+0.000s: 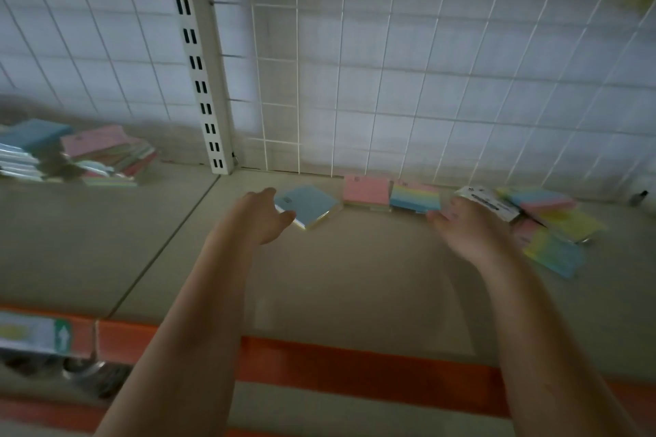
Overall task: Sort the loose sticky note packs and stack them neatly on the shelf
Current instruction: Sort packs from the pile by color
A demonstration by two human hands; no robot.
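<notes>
Two packs [390,193] against wire grid [390,82]

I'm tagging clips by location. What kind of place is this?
Probably a shop aisle: a retail shelf with an orange price strip, a wire grid back panel, and sticky note packs laid out as stock.

White up-arrow on green shelf-edge label [63,336]; other print unreadable.

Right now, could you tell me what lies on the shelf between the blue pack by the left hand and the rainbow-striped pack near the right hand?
In the head view, one pink pack sits between the blue pack and the rainbow-striped pack, against the back grid.
</notes>
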